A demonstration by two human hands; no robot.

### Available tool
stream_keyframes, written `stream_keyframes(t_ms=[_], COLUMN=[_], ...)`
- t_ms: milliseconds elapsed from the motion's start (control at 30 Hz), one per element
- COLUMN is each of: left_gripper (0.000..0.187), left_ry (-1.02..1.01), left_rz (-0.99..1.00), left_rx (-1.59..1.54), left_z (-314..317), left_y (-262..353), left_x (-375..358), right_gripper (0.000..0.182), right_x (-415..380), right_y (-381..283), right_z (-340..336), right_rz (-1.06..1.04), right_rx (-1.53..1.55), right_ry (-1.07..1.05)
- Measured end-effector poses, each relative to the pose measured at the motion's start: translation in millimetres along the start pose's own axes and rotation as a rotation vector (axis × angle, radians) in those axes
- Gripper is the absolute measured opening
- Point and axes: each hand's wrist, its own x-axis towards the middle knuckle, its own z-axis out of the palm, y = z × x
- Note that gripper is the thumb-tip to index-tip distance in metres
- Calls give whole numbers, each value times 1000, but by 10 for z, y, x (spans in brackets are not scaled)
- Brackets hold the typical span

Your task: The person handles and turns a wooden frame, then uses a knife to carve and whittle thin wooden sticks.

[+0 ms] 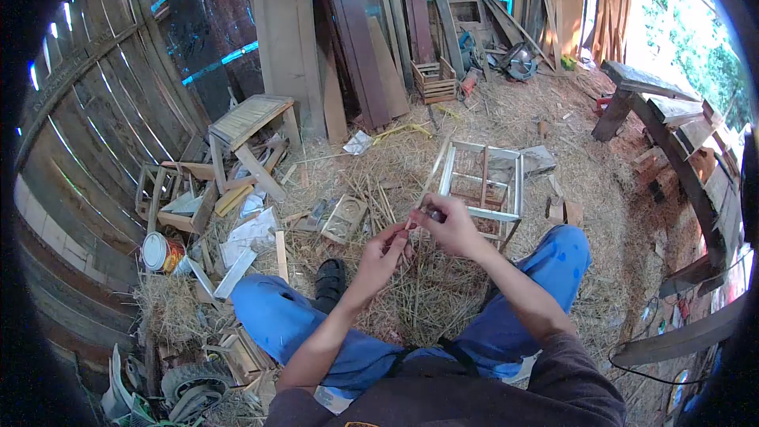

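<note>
In front of my knees, my left hand point(384, 256) is closed, with its fingertips pinched around a thin pale strip point(409, 224) that looks like wood. Close beside it, my right hand point(449, 226) is wrapped around a small dark rounded object point(436, 215); the fingers cover most of it, so its kind cannot be made out. The fingertips of both hands nearly meet at the strip. Just beyond my right hand stands a small white-edged wooden frame point(519, 182) on the straw-covered ground. A flat wooden block with round hollows point(345, 219) lies to the left of the hands.
Shavings and straw cover the floor point(395, 166). At left are a small wooden table point(251, 117), a paint can point(156, 251) and scrap wood. Tall boards point(288, 47) lean at the back near a slatted crate point(435, 81). A heavy wooden bench point(688, 138) stands at right.
</note>
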Motion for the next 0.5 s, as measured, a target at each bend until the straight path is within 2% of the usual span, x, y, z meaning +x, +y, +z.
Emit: stream_keyframes(t_ms=[33,100,133,233,333,433,467,500], left_gripper=[31,33,34,33,31,28,26,24], left_ry=[-33,-125,-171,-191,-104,-73,-56,-39], left_rz=[-43,32,67,-8,-117,-192,-147,-102], left_rx=[-27,17,40,46,-55,-314,-347,-380], left_z=[-18,-50,-57,-55,-58,-114,-100,-68], left_y=[41,12,7,109,102,89,85,81], left_x=[-9,17,20,-29,-14,25,23,21], right_gripper=[18,18,16,14,23,30,28,29], right_x=[33,102,93,125,1,-65,-108,-98], right_y=[66,184,144,181,-1,-39,-83,-48], right_z=[-30,-90,-179,-252,-227,-143,-163,-142], right_rz=[-26,-77,-25,-38,-93,-220,-122,-239], right_rx=[76,227,215,184,-92,-158,-218,-216], right_ry=[64,189,202,193,185,118,37,26])
